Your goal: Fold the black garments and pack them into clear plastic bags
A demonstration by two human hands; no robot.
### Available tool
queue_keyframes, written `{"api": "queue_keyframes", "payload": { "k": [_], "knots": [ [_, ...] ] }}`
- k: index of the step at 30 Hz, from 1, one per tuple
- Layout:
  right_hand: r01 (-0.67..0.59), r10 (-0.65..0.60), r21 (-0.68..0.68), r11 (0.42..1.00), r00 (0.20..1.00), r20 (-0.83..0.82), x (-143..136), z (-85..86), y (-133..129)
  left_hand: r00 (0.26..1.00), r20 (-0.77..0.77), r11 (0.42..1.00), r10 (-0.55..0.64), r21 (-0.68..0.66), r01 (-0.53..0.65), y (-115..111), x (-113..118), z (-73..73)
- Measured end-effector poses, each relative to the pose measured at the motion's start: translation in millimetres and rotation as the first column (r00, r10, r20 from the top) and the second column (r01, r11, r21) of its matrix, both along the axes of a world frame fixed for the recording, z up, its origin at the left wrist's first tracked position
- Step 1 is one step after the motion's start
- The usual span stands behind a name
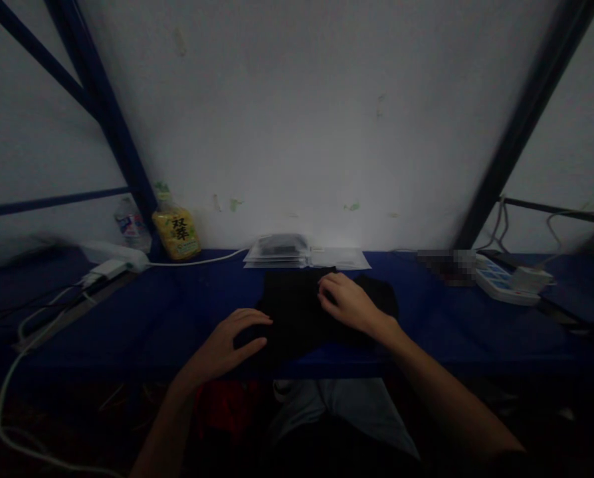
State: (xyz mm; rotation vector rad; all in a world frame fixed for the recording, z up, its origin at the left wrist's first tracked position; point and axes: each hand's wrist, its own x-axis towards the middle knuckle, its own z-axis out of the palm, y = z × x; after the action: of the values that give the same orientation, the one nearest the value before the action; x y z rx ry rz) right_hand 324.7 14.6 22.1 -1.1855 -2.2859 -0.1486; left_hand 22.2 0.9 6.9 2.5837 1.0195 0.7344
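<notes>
A piece of black cloth lies on the blue tabletop in front of me, its folds hard to make out in the dim light. At its left edge rests my left hand, open, thumb spread away from the fingers and fingertips touching the fabric. My right hand is over the cloth's right half, with its fingers curled and the thumb close to them. It appears to pinch the dark fabric, though the fingertips are partly hidden.
Behind the cloth lie stacked papers and clear packets against the wall. A yellow package and a clear plastic bottle stand at the left back. White power strips and cables lie right and left. Blue metal posts flank the table.
</notes>
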Motion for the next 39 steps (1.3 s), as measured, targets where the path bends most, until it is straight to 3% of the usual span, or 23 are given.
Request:
{"api": "queue_keyframes", "payload": {
  "k": [3,7,9,12,15,19,23,27,31,34,37,39],
  "knots": [
    [-0.02,0.032,-0.072,0.997,0.985,0.167,-16,-16.3,-6,1.0,-0.003,1.0,0.025,-0.004,-0.025,-1,0,0.1],
    [-0.079,0.087,-0.114,0.99,0.994,0.065,0,-12.6,-3,0.997,0.021,0.997,0.074,-0.011,-0.074,0,0,-1.5],
    [0.073,-0.077,-0.123,0.99,0.997,-0.028,18,-5.4,0,0.995,0.044,0.996,0.09,-0.01,-0.09,1,0,-2.3],
    [0.383,-0.4,-0.246,0.89,0.916,-0.021,42,-4.1,5,0.994,0.058,0.996,0.088,-0.004,-0.088,2,0,-3.0],
    [0.412,-0.407,-0.382,0.827,0.908,0.098,53,-15.0,9,0.994,0.06,0.996,0.087,-0.003,-0.087,3,1,-3.2],
    [0.368,-0.364,-0.399,0.84,0.927,0.091,52,-19.3,13,0.989,0.102,0.993,0.108,-0.053,-0.103,4,2,-4.5],
    [0.391,-0.393,-0.353,0.85,0.917,0.071,58,6.8,21,0.986,0.12,0.99,0.116,-0.099,-0.105,6,2,-7.4],
    [0.508,-0.487,-0.209,0.836,0.861,0.146,58,43.5,21,0.995,0.017,0.994,0.094,-0.065,-0.093,5,1,-8.3],
    [0.582,-0.556,-0.062,0.811,0.799,0.228,22,65.4,6,0.991,-0.094,0.994,0.092,-0.054,-0.097,4,0,-7.7],
    [0.476,-0.451,-0.061,0.877,0.861,0.234,-23,65.8,-7,0.989,-0.096,0.992,0.111,-0.055,-0.117,4,0,-7.7],
    [0.15,-0.126,-0.202,0.968,0.984,0.127,-56,58.4,-8,0.989,-0.097,0.992,0.114,-0.037,-0.118,2,1,-6.2],
    [-0.054,0.057,-0.257,0.965,0.998,0.004,-60,53.1,-1,0.988,-0.125,0.995,0.091,-0.016,-0.094,0,2,-4.2]
  ]
}}
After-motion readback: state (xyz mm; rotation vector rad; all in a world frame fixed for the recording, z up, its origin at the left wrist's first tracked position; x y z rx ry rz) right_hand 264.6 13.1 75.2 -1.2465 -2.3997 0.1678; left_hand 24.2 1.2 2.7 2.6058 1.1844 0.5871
